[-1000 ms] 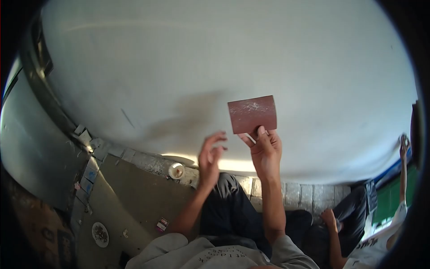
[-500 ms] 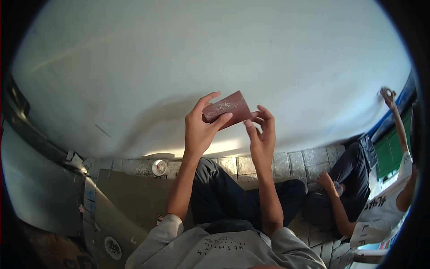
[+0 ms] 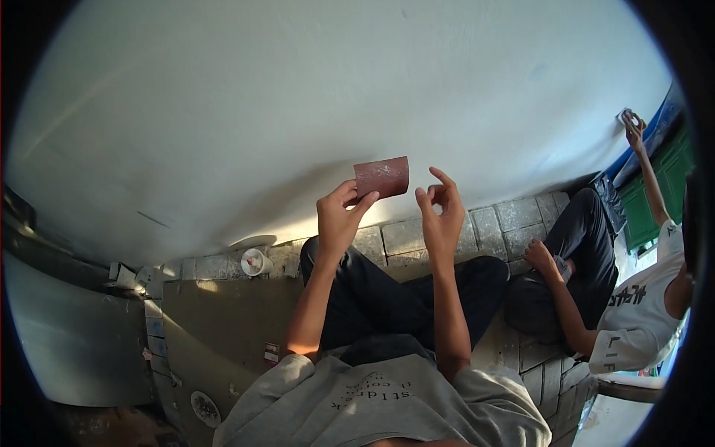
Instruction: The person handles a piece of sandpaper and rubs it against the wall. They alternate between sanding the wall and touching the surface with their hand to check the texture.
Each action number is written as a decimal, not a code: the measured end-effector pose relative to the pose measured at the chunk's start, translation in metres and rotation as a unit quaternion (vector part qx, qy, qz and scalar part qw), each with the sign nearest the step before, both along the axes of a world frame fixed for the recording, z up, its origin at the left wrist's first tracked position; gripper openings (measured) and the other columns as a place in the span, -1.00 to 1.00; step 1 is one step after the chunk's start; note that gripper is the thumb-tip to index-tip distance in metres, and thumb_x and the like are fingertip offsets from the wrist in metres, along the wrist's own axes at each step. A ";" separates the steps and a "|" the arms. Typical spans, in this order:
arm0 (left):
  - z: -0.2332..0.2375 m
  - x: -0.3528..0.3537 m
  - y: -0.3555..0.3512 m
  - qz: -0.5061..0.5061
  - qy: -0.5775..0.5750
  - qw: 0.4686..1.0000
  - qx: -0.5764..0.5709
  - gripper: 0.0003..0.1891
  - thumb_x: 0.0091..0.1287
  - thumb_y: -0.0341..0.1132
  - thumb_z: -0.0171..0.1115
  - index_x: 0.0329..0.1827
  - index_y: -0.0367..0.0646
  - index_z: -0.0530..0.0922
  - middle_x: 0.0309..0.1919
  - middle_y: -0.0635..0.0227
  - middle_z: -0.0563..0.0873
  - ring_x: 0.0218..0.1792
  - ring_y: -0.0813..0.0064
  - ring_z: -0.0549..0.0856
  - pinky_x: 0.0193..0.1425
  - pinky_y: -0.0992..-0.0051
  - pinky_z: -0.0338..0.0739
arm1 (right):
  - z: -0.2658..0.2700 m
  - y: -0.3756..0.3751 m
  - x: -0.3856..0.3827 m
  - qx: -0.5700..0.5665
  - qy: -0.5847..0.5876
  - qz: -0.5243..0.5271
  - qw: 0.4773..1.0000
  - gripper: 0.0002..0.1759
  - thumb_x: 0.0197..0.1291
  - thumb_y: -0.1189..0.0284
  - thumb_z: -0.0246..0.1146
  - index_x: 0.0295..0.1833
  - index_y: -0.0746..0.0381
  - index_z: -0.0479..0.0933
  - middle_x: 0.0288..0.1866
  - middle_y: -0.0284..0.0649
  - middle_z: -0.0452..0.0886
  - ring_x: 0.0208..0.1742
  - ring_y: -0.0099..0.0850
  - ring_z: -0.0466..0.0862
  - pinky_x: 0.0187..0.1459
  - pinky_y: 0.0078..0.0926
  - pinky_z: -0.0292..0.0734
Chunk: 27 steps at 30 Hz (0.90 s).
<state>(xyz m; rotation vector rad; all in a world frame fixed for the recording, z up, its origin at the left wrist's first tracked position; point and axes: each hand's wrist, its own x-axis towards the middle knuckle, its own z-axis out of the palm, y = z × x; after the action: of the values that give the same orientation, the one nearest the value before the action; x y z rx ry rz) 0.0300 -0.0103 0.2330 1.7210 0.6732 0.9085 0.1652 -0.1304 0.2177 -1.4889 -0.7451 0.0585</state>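
A reddish-brown piece of sandpaper [image 3: 383, 177], slightly curved and streaked with white dust, is up in front of the pale wall [image 3: 298, 89]. My left hand [image 3: 339, 221] pinches its lower left corner, thumb on the near face and fingers behind. Just right of the sheet, apart from it, my right hand [image 3: 444, 220] is raised with the index finger stretched up and the thumb apart from it. Nothing shows in that hand.
A white cup [image 3: 255, 262] stands at the wall's foot, left of my knees. On the brown mat [image 3: 216, 313] lie a small red-and-white pack [image 3: 271, 352] and a round whitish lid or dish [image 3: 205, 409]. To the right sits a co-worker [image 3: 640, 298], one hand raised to the wall.
My right hand has come away from the sandpaper's right edge. My left hand now holds the sheet more level. The view has shifted, and the co-worker's raised hand appears higher.
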 end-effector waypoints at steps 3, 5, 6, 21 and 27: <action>-0.004 0.004 0.003 0.025 0.021 0.998 0.057 -0.67 0.31 -0.34 0.48 0.02 -0.41 0.67 -0.23 0.06 0.84 -0.19 0.45 0.82 -0.07 0.48 0.65 | 0.015 -0.011 -0.007 0.124 0.372 0.238 0.889 -0.17 0.32 0.56 0.27 0.64 0.28 0.07 -0.30 -0.30 0.59 -0.25 -0.50 0.66 -0.52 -0.62 0.41; -0.003 0.006 0.005 0.034 0.023 0.997 0.069 -0.68 0.30 -0.35 0.49 0.00 -0.40 0.68 -0.24 0.03 0.83 -0.20 0.44 0.82 -0.09 0.46 0.65 | 0.023 -0.009 -0.010 0.127 0.421 0.251 0.863 0.03 0.33 0.54 0.26 0.69 0.26 -0.29 -0.28 -0.31 0.58 -0.29 -0.54 0.64 -0.61 -0.64 0.30; -0.003 0.004 0.006 0.039 0.022 0.996 0.081 -0.68 0.30 -0.35 0.49 0.00 -0.40 0.68 -0.23 0.02 0.83 -0.19 0.41 0.83 -0.10 0.45 0.66 | 0.027 -0.007 -0.014 0.127 0.432 0.216 0.867 0.04 0.34 0.54 0.23 0.69 0.28 -0.34 -0.23 -0.30 0.58 -0.31 -0.55 0.64 -0.62 -0.65 0.30; -0.006 -0.008 0.015 0.049 0.035 0.993 0.104 -0.65 0.28 -0.35 0.50 0.03 -0.41 0.67 -0.20 0.04 0.83 -0.15 0.39 0.82 -0.06 0.43 0.66 | -0.002 0.007 -0.010 0.184 0.441 0.323 0.817 0.07 0.36 0.54 0.19 0.67 0.19 -0.48 -0.08 -0.27 0.51 -0.29 -0.60 0.58 -0.68 -0.81 0.22; -0.013 -0.012 0.014 0.037 0.050 0.993 0.103 -0.65 0.31 -0.36 0.48 0.06 -0.41 0.66 -0.19 0.11 0.84 -0.16 0.50 0.79 0.01 0.46 0.64 | 0.014 0.011 -0.019 0.214 0.561 0.240 0.763 0.01 0.35 0.54 0.23 0.69 0.16 -0.31 -0.17 -0.36 0.46 -0.42 -0.69 0.42 -0.68 -0.80 0.13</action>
<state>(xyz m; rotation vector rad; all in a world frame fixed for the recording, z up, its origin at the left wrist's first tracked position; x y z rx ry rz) 0.0184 0.0041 0.2199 1.9456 0.7338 0.9767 0.1460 -0.1197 0.2316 -0.5637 -0.0828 1.0194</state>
